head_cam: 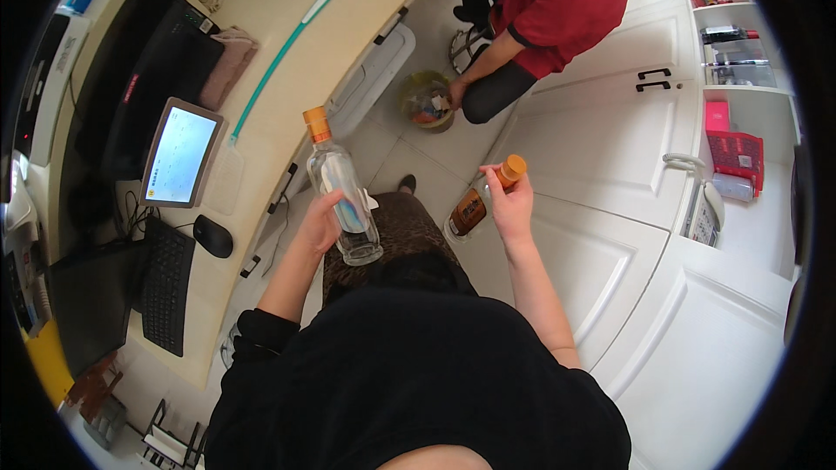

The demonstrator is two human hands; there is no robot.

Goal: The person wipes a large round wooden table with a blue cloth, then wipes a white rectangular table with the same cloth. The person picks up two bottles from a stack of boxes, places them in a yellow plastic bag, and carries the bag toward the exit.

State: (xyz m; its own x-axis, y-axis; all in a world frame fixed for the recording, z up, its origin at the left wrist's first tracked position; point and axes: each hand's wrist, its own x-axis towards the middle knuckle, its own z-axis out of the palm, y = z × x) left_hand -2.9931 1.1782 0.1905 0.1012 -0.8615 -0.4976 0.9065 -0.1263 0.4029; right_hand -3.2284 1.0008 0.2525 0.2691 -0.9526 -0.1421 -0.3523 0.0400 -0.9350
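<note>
My left hand grips a clear glass bottle around its lower body; its orange cap points away from me. A pale label or paper piece on this bottle's side partly stands off the glass. In my right hand is a second glass bottle, held near its neck and orange cap. That one bears a brown label with writing, and it leans with its base toward the left. Both bottles are held in the air, apart from each other, over my lap and the floor.
At left, a desk carries a green fly swatter, a tablet, a mouse and a keyboard. Ahead, a person in a red shirt reaches into a waste bin. White cabinets and a telephone stand at right.
</note>
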